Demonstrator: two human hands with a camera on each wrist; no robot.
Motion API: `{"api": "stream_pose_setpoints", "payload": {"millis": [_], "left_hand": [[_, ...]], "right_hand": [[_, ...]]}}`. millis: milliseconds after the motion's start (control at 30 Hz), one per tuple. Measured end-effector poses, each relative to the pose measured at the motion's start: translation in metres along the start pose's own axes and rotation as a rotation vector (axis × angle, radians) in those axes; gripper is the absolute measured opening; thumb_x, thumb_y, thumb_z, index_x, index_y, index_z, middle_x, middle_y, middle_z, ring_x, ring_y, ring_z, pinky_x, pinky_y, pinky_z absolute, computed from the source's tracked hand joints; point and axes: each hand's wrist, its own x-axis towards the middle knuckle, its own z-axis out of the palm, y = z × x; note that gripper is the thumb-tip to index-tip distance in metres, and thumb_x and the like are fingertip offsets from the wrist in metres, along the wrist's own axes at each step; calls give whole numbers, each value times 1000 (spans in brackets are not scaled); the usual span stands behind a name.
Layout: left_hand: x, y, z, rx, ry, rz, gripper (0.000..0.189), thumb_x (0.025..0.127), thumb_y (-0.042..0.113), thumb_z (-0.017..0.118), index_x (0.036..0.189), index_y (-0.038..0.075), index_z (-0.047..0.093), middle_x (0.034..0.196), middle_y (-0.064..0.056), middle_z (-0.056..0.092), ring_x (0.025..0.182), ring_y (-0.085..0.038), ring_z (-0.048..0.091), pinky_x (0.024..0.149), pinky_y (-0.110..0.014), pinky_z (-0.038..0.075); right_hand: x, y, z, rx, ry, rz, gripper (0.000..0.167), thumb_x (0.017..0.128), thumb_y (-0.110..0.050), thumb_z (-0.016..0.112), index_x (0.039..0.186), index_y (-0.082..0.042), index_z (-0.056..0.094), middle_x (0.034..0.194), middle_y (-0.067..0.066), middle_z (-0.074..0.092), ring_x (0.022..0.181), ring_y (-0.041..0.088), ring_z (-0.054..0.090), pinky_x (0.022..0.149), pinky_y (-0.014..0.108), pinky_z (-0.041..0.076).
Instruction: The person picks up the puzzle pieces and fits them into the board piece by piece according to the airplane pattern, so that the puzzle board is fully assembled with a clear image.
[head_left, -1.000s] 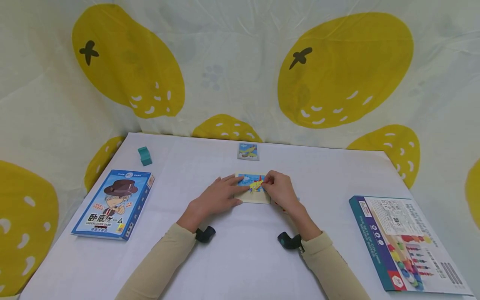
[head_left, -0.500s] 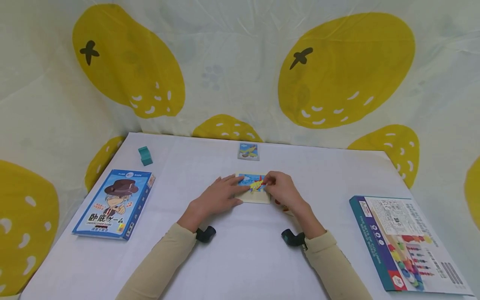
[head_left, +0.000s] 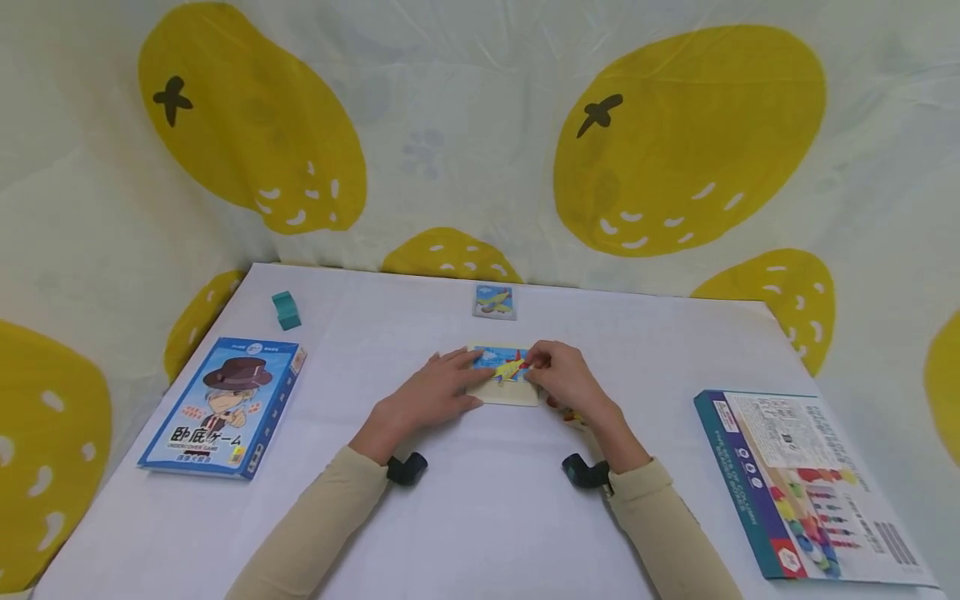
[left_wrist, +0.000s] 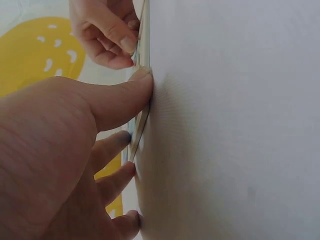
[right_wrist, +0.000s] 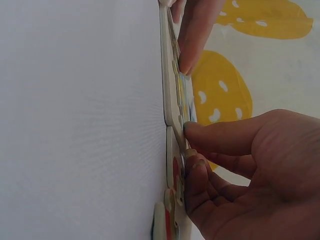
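Observation:
A small pale wooden puzzle board (head_left: 516, 395) lies mid-table, its upper part covered with blue sky and a yellow-and-red airplane picture. My left hand (head_left: 431, 392) rests on its left side with fingers extended. In the left wrist view, the thumb (left_wrist: 125, 100) touches the board's near edge. At the board's right side, my right hand (head_left: 564, 382) pinches a thin puzzle piece between thumb and forefinger. Those fingers hide most of that piece in the right wrist view. Loose puzzle pieces (head_left: 572, 416) lie under and beside the right hand, partly covered by it.
Behind the board lies a small airplane picture (head_left: 494, 302). A blue card game box (head_left: 225, 408) and a teal S-shaped block (head_left: 286, 309) are on the left. At the right lies a large bead-set box (head_left: 810, 492). A fruit-print curtain (head_left: 465, 125) hangs behind the table.
My right wrist has swung slightly outward to the right, showing more of the loose pieces beneath it. The fingertips stay at the board's right side, and my left hand keeps its place.

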Motion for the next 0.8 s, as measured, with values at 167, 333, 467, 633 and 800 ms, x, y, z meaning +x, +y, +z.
{"api": "stream_pose_setpoints", "payload": {"millis": [167, 333, 467, 633, 800], "left_hand": [[-6, -4, 1, -32, 19, 2, 55, 98, 36, 62, 149, 22, 48, 162, -7, 33, 153, -29, 25, 120, -61, 22], [-11, -7, 2, -71, 25, -15, 56, 98, 34, 63, 150, 21, 46, 162, -6, 32, 152, -28, 26, 122, -50, 27], [-14, -8, 2, -98, 25, -33, 57, 97, 33, 63, 150, 20, 46, 163, -5, 32, 153, -27, 26, 122, -45, 29], [-15, -9, 2, -102, 17, -42, 57, 98, 35, 61, 151, 22, 44, 164, -2, 30, 154, -25, 24, 123, -45, 28], [-13, -10, 2, -99, 21, -30, 56, 99, 35, 61, 151, 22, 44, 164, -2, 30, 154, -24, 23, 123, -45, 27]], "right_hand": [[2, 5, -6, 64, -35, 16, 16, 92, -15, 68, 106, -8, 69, 96, 7, 66, 87, 20, 58, 73, 29, 49], [2, 13, -20, 64, -68, 52, 19, 94, -20, 65, 110, -11, 69, 103, 7, 67, 92, 22, 58, 79, 30, 49], [-1, 14, -30, 0, -110, 53, 22, 90, -14, 66, 112, -9, 68, 103, 9, 65, 93, 23, 56, 79, 30, 48], [-11, 10, -34, -73, -183, 57, 31, 82, -8, 75, 112, -8, 68, 103, 9, 64, 96, 23, 55, 82, 31, 49], [-19, -1, -33, -137, -236, 49, 32, 77, -5, 79, 107, -8, 68, 99, 8, 62, 94, 23, 53, 81, 32, 48]]}}
